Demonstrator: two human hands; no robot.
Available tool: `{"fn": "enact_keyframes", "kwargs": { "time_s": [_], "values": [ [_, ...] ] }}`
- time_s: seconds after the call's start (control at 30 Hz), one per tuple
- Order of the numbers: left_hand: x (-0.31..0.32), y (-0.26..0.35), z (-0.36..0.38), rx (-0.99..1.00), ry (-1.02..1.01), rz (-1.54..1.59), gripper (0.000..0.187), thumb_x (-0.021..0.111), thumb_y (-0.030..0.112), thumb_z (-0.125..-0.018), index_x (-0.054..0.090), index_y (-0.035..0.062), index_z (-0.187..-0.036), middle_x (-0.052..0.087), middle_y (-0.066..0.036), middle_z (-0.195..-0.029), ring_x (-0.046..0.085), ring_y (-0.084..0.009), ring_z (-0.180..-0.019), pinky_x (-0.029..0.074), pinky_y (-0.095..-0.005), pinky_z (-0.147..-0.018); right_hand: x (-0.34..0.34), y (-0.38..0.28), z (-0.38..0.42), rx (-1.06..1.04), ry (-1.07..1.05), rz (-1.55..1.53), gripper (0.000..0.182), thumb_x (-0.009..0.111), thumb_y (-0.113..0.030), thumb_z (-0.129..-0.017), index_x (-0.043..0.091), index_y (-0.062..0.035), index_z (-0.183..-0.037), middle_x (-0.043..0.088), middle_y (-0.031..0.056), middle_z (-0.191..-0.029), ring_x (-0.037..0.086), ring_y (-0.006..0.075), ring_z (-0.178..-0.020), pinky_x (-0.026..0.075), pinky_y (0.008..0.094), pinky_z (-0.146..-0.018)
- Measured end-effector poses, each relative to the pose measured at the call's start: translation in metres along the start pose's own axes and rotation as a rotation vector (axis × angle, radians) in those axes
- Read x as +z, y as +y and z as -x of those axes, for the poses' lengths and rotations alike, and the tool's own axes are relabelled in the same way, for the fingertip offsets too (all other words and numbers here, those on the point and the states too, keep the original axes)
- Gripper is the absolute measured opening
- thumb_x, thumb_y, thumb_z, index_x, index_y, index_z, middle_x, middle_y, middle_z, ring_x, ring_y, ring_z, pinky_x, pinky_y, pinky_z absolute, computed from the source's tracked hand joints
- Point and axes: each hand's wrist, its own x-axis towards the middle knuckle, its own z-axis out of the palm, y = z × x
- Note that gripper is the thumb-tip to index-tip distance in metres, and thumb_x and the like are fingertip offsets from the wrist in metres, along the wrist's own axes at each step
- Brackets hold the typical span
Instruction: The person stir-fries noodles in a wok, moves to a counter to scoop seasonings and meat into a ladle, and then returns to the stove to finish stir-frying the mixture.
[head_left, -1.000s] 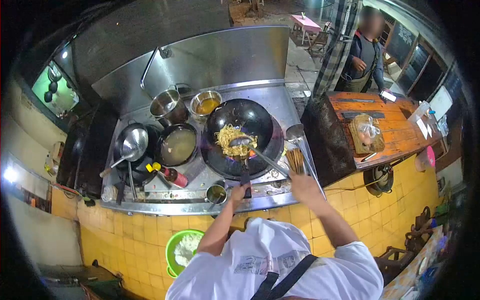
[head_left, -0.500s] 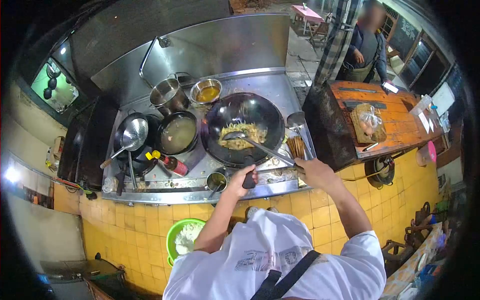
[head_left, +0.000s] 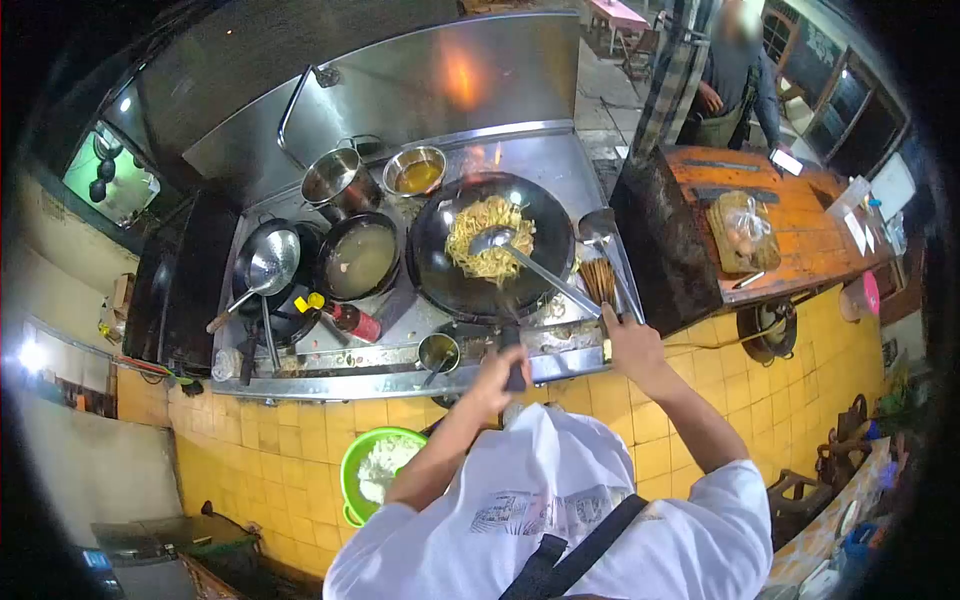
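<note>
My left hand (head_left: 494, 377) is closed round the black handle of a large dark wok (head_left: 450, 285) on the stove. In the wok lies a heap of noodles (head_left: 490, 262) with bits mixed in. My right hand (head_left: 634, 350) grips the long metal handle of a ladle (head_left: 555, 280). The ladle's rounded bowl rests on the noodles, back side up. Flame light glows behind the wok's far rim. Near my left hand stands a metal cup (head_left: 438, 352) with a utensil in it.
Left of the wok are a pan of cloudy liquid (head_left: 362, 262), a red bottle (head_left: 355, 322), a strainer ladle (head_left: 274, 262), a tall pot (head_left: 338, 180) and an oil bowl (head_left: 415, 172). A bamboo brush (head_left: 599, 280) stands right. A green basin of rice (head_left: 352, 480) is below. A person (head_left: 735, 80) stands behind the wooden table (head_left: 800, 238).
The noodles have shifted up toward the wok's far side and gathered in a heap. The wok handle and my left hand have come slightly toward me. A flame glow has appeared behind the wok.
</note>
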Motion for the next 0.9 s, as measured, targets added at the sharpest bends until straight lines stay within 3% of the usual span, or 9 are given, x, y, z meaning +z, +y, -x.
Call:
{"fn": "enact_keyframes", "kwargs": {
  "time_s": [0.13,0.23,0.4,0.53,0.63,0.77,0.8,0.87,0.9],
  "values": [
    [-0.004,-0.023,0.010,-0.124,0.073,0.088,0.012,0.058,0.012,-0.082,0.051,0.0022,-0.080,0.053,-0.007,-0.063,0.053,-0.0175,-0.052,0.046,-0.0331,-0.048,-0.044,0.013,0.020,-0.002,0.161,-0.165,0.043,0.055,-0.020,-0.082,0.047,-0.0116,-0.123,0.061,0.0153,-0.085,0.061,0.0337,-0.064,0.049,0.0448,-0.054],
    [-0.034,-0.011,-0.044,0.180,0.041,-0.062,0.014,0.058,0.012,-0.083,0.049,0.0033,-0.087,0.054,-0.007,-0.067,0.054,-0.0165,-0.053,0.048,-0.0324,-0.047,-0.032,-0.003,0.021,0.063,0.286,-0.338,0.044,0.056,-0.011,-0.079,0.051,-0.0126,-0.122,0.059,0.0143,-0.081,0.060,0.0328,-0.069,0.047,0.0443,-0.057],
    [-0.062,-0.006,-0.107,0.290,0.089,-0.106,0.015,0.059,0.013,-0.084,0.047,0.0046,-0.087,0.053,-0.005,-0.066,0.054,-0.0155,-0.052,0.047,-0.0308,-0.047,0.084,-0.027,-0.051,0.129,0.117,-0.136,0.052,0.051,-0.013,-0.081,0.039,-0.0124,-0.131,0.059,0.0191,-0.093,0.062,0.0354,-0.071,0.051,0.0448,-0.062],
    [-0.056,-0.005,-0.097,0.302,0.182,-0.201,0.020,0.060,0.018,-0.085,0.048,0.0036,-0.092,0.057,-0.007,-0.070,0.057,-0.0170,-0.053,0.049,-0.0310,-0.047,0.055,-0.025,-0.072,0.133,-0.103,-0.156,0.048,0.050,-0.013,-0.082,0.041,-0.0081,-0.129,0.060,0.0213,-0.092,0.063,0.0360,-0.078,0.051,0.0458,-0.066],
    [-0.065,-0.019,-0.083,0.320,0.238,-0.294,0.025,0.058,0.025,-0.087,0.047,0.0038,-0.095,0.059,-0.008,-0.072,0.059,-0.0175,-0.051,0.049,-0.0305,-0.043,0.040,-0.013,-0.059,0.092,0.032,-0.310,0.048,0.049,-0.016,-0.083,0.040,-0.0070,-0.130,0.061,0.0224,-0.086,0.062,0.0373,-0.075,0.051,0.0466,-0.066],
    [-0.064,-0.024,-0.063,0.314,0.275,-0.383,0.038,0.055,0.042,-0.087,0.047,0.0075,-0.102,0.061,-0.007,-0.077,0.061,-0.0177,-0.052,0.047,-0.0274,-0.039,0.109,-0.034,-0.056,0.256,0.075,-0.485,0.039,0.051,-0.019,-0.083,0.046,-0.0035,-0.118,0.059,0.0287,-0.081,0.060,0.0417,-0.068,0.049,0.0498,-0.064],
    [-0.064,-0.023,-0.061,0.273,0.274,-0.407,0.040,0.054,0.044,-0.087,0.046,0.0078,-0.103,0.061,-0.007,-0.078,0.061,-0.0174,-0.052,0.046,-0.0267,-0.039,0.142,-0.036,-0.061,0.187,0.133,-0.509,0.022,0.051,-0.017,-0.084,0.050,-0.0029,-0.100,0.060,0.0194,-0.068,0.060,0.0360,-0.057,0.048,0.0445,-0.055],
    [-0.068,-0.022,-0.062,0.236,0.258,-0.460,0.044,0.053,0.046,-0.087,0.048,0.0065,-0.104,0.062,-0.007,-0.080,0.061,-0.0171,-0.053,0.047,-0.0283,-0.040,0.115,-0.040,-0.070,0.262,-0.241,-1.105,0.022,0.053,-0.019,-0.083,0.050,0.0000,-0.094,0.059,0.0195,-0.068,0.059,0.0355,-0.060,0.046,0.0426,-0.057],
    [-0.072,-0.021,-0.061,0.239,0.257,-0.453,0.044,0.053,0.046,-0.087,0.048,0.0065,-0.104,0.062,-0.007,-0.080,0.061,-0.0171,-0.053,0.047,-0.0283,-0.040,0.089,-0.038,-0.072,0.307,-0.425,-1.339,0.027,0.055,-0.020,-0.082,0.050,0.0020,-0.095,0.060,0.0244,-0.073,0.059,0.0430,-0.070,0.045,0.0450,-0.064]
  ]
}}
